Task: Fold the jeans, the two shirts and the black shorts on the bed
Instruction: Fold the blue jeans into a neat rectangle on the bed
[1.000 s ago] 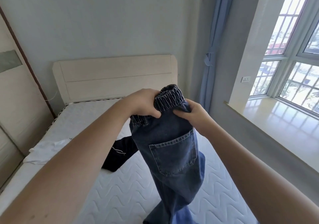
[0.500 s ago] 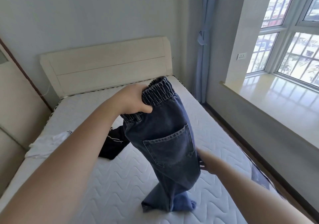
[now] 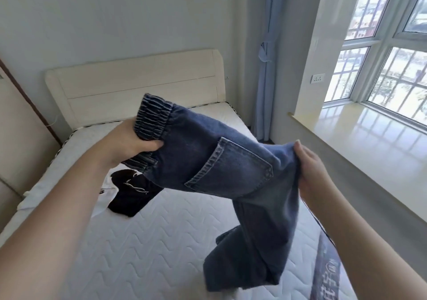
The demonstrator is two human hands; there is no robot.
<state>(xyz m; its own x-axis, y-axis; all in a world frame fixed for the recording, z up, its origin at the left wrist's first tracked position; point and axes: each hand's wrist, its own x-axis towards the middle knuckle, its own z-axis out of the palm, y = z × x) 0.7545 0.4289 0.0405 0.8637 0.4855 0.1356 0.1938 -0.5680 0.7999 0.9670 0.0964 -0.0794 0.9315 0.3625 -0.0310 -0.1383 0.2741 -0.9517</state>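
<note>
The dark blue jeans (image 3: 208, 161) hang in the air above the bed (image 3: 150, 242), doubled lengthwise with a back pocket facing me. My left hand (image 3: 131, 140) grips the elastic waistband at the left. My right hand (image 3: 309, 168) pinches the seat and crotch area at the right, so the upper part stretches between both hands. The legs droop down and their ends bunch on the mattress. The black shorts (image 3: 131, 193) lie crumpled on the mattress under my left forearm. A white shirt (image 3: 101, 198) lies beside them, mostly hidden by my arm.
A cream headboard (image 3: 138, 85) stands against the far wall. A wooden wardrobe (image 3: 16, 138) borders the bed's left side. To the right are a narrow floor strip, a glossy window ledge (image 3: 369, 142), a blue curtain (image 3: 265, 57) and large windows.
My right hand has come up from low beside the hanging legs and taken hold of the seat. The jeans have swung from hanging straight down to stretched sideways between both hands.
</note>
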